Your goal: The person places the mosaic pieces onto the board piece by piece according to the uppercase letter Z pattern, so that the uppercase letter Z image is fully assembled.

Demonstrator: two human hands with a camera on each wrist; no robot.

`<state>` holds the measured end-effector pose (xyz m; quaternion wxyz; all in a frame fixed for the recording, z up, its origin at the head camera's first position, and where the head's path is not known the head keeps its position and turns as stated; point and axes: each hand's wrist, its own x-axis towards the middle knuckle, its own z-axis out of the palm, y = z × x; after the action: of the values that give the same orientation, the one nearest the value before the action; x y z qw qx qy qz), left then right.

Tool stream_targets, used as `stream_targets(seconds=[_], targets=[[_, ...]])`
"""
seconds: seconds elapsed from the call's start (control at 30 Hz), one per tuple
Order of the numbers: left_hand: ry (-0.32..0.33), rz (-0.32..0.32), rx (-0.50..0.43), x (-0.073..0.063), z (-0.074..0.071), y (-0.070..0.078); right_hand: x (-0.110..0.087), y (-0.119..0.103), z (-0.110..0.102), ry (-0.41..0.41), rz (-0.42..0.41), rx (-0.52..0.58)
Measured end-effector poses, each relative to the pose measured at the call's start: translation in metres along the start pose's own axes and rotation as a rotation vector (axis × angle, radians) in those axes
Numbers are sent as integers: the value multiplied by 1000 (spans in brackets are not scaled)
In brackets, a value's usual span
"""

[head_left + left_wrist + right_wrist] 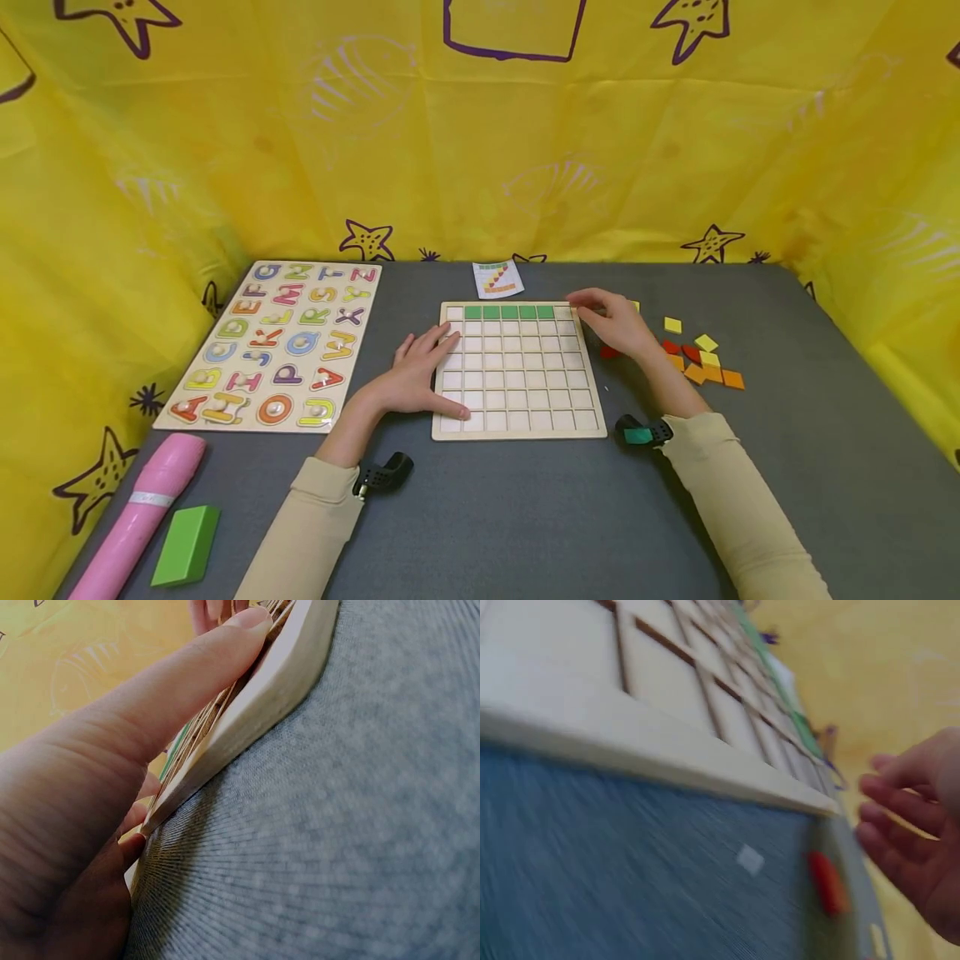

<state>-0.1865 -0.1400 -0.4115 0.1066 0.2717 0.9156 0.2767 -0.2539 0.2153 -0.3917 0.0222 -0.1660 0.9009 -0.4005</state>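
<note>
A wooden grid board lies on the table with several green square tiles along its top row; the cells at both ends of that row hold no tile. My left hand rests on the board's left side, fingers spread over the edge and thumb lying on the lower left corner. At the upper right corner is my right hand, its fingertips right by the rim. Nothing shows between the right fingers in the right wrist view, which is blurred. A red piece lies beneath that hand.
Loose yellow, red and orange tiles lie to the right. A small pattern card sits behind the board. At left are a wooden alphabet puzzle, a pink microphone-shaped object and a green block. Yellow cloth hangs around the table.
</note>
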Motion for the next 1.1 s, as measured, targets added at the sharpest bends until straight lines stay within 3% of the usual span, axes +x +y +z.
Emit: stream_targets(seconds=[0.23,0.5,0.7,0.87,0.97,1.1], targets=[[4,0,5,0,1,0,-27,12,-32,-95,-20,-126],[12,12,-7,0,0,3,-40,23,-36,-280,-124,-131],[2,3,2,1,0,2,-40,18,-30,-197,-166,-244],[1,-1,4,1,-1,2,-38,20,-26,-106,-109,-300],[-4,-6,3,1,-1,2,-39,24,-28,-117,-114,-292],[-6,-1,7,2,-1,1,-41,28,-33,-169,-182,-282]])
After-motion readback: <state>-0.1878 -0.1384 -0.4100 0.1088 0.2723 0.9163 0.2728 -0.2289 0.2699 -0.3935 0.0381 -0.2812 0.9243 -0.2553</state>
